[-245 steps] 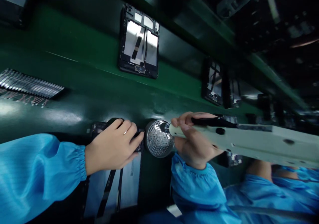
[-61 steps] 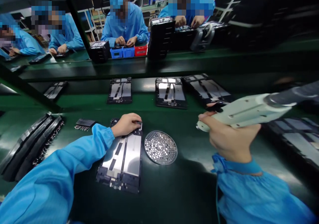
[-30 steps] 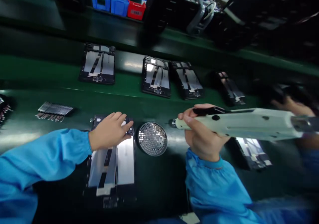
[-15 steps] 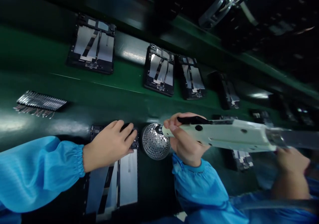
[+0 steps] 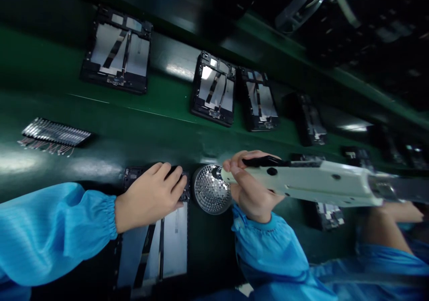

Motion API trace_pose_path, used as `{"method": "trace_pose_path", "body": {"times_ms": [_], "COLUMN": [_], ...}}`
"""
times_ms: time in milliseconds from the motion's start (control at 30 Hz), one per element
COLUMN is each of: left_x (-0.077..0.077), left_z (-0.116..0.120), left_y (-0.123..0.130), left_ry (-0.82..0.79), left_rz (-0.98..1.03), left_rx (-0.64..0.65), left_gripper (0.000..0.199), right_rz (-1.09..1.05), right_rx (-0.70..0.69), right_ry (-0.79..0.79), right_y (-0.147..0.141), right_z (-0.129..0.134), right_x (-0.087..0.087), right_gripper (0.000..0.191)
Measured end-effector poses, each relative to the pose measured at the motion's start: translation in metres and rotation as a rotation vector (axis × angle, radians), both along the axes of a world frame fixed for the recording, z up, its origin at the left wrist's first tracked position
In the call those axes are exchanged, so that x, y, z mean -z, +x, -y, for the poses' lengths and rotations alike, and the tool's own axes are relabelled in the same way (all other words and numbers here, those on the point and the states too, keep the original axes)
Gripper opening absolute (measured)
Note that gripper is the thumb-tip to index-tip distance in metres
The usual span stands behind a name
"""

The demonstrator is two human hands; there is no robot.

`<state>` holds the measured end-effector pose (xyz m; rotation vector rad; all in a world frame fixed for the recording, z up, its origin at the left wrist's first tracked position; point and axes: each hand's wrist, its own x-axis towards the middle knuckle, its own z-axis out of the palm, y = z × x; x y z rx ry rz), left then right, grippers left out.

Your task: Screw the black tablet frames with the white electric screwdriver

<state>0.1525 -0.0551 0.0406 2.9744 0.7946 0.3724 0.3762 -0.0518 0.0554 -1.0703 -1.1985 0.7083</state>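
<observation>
An opened tablet (image 5: 177, 243), its inner side facing up with dark ribbon cables, lies in front of me. My left hand (image 5: 156, 194) is curled over its upper part and covers what is beneath the fingers. My right hand (image 5: 253, 185) is closed around a pale electric screwdriver (image 5: 311, 180) with a black lever, held nearly level. The screwdriver's tip points into a round screw dish (image 5: 211, 194) with many small holes, just right of the tablet. Whether a screw sits on the bit, I cannot tell.
Several opened tablets, one of them (image 5: 120, 51) at the far left, lie along the raised green strip behind. A stack of small metallic parts with thin wires (image 5: 55, 133) is at left. Another person's arm (image 5: 385, 229) is at right, beyond the screwdriver.
The view has shifted slightly. My hands, the screwdriver and the dish keep nearly the same places relative to each other. The other person's hand at right has moved.
</observation>
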Motion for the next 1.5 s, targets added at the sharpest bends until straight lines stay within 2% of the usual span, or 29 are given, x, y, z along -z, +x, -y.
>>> {"method": "trace_pose_path", "body": {"times_ms": [167, 267, 333, 467, 733, 1200, 1333, 1500], "left_x": [0.006, 0.01, 0.01, 0.007, 0.001, -0.001, 0.0, 0.002], "left_z": [0.001, 0.001, 0.0, 0.0, 0.003, 0.005, 0.003, 0.002], "left_y": [0.0, 0.0, 0.0, 0.003, 0.007, 0.009, 0.008, 0.007], "left_ry": [-0.02, -0.01, -0.014, -0.036, -0.024, -0.017, -0.019, -0.037], "left_rz": [0.053, 0.07, 0.069, 0.059, 0.061, 0.073, 0.065, 0.069], "left_rx": [0.011, 0.009, 0.007, 0.006, 0.008, -0.002, 0.001, 0.006], "left_gripper": [0.052, 0.052, 0.052, 0.053, 0.051, 0.045, 0.045, 0.052], "right_rz": [-0.015, -0.017, 0.002, 0.045, 0.042, 0.043, 0.046, 0.009], "right_rx": [0.005, -0.037, -0.091, -0.179, -0.199, -0.199, -0.193, -0.177], "right_ry": [0.063, 0.131, 0.118, 0.029, -0.025, -0.056, -0.02, 0.017], "right_y": [-0.007, -0.018, -0.028, -0.04, -0.042, -0.043, -0.047, -0.03], "right_z": [0.002, 0.004, 0.005, 0.006, 0.005, 0.001, -0.001, 0.002], "right_x": [-0.02, -0.036, -0.04, -0.035, -0.034, -0.031, -0.027, -0.027], "right_gripper": [0.031, 0.033, 0.039, 0.042, 0.041, 0.032, 0.031, 0.039]}}
